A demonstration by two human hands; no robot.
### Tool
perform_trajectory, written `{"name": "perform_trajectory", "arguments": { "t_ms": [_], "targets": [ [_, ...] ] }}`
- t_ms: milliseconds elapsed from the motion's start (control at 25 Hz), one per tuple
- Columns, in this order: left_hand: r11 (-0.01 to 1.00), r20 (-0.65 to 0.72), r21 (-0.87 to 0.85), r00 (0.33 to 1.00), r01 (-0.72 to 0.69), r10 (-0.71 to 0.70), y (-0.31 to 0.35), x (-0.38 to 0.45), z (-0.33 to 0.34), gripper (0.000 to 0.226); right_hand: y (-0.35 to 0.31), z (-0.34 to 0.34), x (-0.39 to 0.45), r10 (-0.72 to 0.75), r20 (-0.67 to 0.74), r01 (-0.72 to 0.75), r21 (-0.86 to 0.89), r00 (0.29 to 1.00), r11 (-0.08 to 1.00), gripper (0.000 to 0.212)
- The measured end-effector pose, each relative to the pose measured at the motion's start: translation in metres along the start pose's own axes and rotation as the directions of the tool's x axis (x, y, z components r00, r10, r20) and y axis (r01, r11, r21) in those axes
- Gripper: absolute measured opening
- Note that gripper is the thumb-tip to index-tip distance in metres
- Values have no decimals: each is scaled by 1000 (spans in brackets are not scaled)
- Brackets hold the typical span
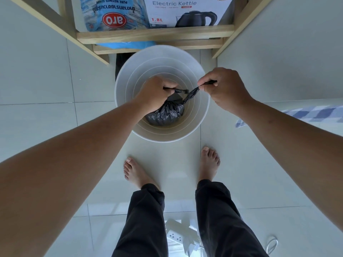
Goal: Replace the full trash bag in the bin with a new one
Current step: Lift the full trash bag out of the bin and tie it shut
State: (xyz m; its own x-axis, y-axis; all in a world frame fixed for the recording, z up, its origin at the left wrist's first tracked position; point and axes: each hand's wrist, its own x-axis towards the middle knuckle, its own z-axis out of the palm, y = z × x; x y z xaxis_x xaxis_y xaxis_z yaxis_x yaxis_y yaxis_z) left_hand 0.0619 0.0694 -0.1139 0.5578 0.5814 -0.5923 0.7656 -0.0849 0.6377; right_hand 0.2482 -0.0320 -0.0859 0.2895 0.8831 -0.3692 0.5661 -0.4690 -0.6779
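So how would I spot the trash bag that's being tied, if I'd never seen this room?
Find the wooden shelf holding the kettle box; just in front of it on the tiled floor stands a round white bin. Deep inside sits the black trash bag, its two twisted ends pulled apart by the left hand and right hand. It is the only dark, crinkled thing in the pale bin.

You stand barefoot on a pale tiled floor — the white bin sits on it just ahead of your toes. Behind your feet lies a white power strip. The wooden shelf beyond the bin carries 2 things — a sugar bag and an Electric Kettle box.
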Motion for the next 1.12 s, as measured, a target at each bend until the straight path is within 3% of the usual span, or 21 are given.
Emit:
{"name": "perform_trajectory", "arguments": {
  "t_ms": [200, 280, 360, 440, 520, 600, 680, 800, 920, 1040, 1120],
  "targets": [
    [991, 198, 133, 980, -18, -9, 5, 1, 10, 21, -8, 9, 9, 9, -41, -6, 67, 999, 998, 16],
    [990, 238, 140, 970, 5, -38, 9, 0, 9, 36, -9, 11, 11, 26, -45, -22, 79, 999, 997, 16],
    [983, 235, 182, 971, -15, -29, 12, -1, 11, 52, -9, 12, 12, 60, -37, -55, 105, 998, 993, 18],
    [991, 171, 134, 985, 18, -41, 12, -1, 14, 41, -8, 14, 13, 135, -50, -125, 167, 990, 978, 27],
    [997, 115, 29, 990, 77, -80, 13, -1, 17, 34, -6, 20, 11, 299, -55, -273, 280, 953, 920, 41],
    [989, 101, -50, 986, 140, -134, 13, -1, 18, 35, -8, 32, 2, 460, 81, -453, 385, 884, 804, 43],
    [974, 95, -137, 981, 180, -168, 14, -1, 17, 32, -12, 48, -9, 481, 229, -532, 402, 846, 745, 29],
    [939, 60, -257, 973, 230, -222, 10, 1, 14, 26, -15, 62, -21, 465, 158, -470, 547, 871, 693, 6],
    [923, 64, -294, 969, 247, -239, 8, 2, 9, 18, -17, 70, -26, 421, 106, -395, 602, 901, 694, 8],
    [924, 100, -281, 965, 260, -241, 11, 5, 8, 17, -24, 76, -26, 334, -16, -280, 511, 942, 813, 21],
    [891, 126, -343, 954, 298, -271, 12, 7, 8, 12, -25, 75, -25, 241, -143, -175, 365, 960, 915, 14]
  ]
}}
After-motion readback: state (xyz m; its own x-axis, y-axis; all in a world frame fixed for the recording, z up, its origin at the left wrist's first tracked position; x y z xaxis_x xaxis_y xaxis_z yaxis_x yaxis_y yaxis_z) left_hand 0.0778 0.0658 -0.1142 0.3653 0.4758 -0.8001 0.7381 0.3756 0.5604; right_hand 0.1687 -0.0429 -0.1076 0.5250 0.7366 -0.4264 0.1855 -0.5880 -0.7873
